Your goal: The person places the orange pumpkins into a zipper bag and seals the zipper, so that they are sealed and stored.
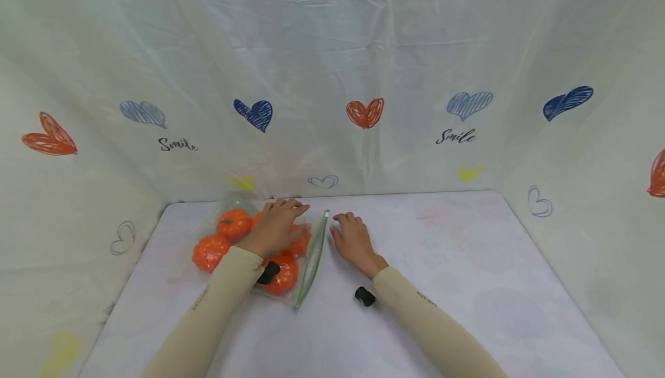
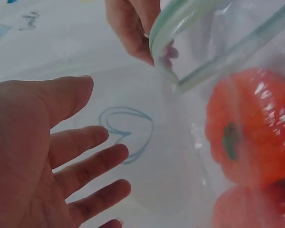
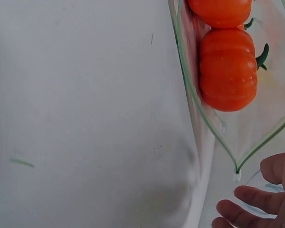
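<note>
I see my left hand (image 1: pixel 275 225) flat, fingers straight, on the zip bag (image 1: pixel 249 239) of orange toy pumpkins (image 1: pixel 234 223); its green zip strip (image 1: pixel 313 257) runs lengthwise just left of my relaxed, empty right hand (image 1: pixel 353 239).

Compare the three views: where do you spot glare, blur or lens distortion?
Head view: even light, wide-angle bending at the heart-print backdrop. Left wrist view: left hand close and soft, white glare on the plastic zip bag over a toy pumpkin. Right wrist view: pumpkins sharp, bare tablecloth washed out.
</note>
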`<state>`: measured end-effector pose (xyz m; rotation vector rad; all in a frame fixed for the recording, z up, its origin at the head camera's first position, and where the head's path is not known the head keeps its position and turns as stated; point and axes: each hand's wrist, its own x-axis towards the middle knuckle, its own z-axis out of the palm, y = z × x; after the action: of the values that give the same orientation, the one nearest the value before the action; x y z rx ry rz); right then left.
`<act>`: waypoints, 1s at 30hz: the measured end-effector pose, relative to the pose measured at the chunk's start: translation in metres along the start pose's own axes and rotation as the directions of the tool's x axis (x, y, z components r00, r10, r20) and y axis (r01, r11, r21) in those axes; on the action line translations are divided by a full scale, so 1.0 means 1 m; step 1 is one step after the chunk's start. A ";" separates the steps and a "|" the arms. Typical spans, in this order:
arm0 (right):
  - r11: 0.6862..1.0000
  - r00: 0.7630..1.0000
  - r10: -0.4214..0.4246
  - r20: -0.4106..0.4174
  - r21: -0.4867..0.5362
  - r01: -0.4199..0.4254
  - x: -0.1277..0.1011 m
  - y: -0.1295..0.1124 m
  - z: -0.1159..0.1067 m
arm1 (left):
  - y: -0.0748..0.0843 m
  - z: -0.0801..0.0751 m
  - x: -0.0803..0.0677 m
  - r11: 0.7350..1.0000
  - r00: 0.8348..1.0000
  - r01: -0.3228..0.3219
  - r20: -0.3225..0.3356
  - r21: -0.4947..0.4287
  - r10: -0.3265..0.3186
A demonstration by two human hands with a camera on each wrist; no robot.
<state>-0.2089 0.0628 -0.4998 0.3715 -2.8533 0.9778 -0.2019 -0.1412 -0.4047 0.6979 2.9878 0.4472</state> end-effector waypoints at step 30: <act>0.998 0.994 0.064 0.086 -0.001 -0.064 0.017 0.000 0.000 | -0.008 0.015 0.082 0.991 0.908 0.117 0.398 0.065 -0.133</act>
<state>-0.2258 0.0594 -0.4973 0.3318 -2.9589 0.9988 -0.2775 -0.1075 -0.4189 0.5192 2.6344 0.2045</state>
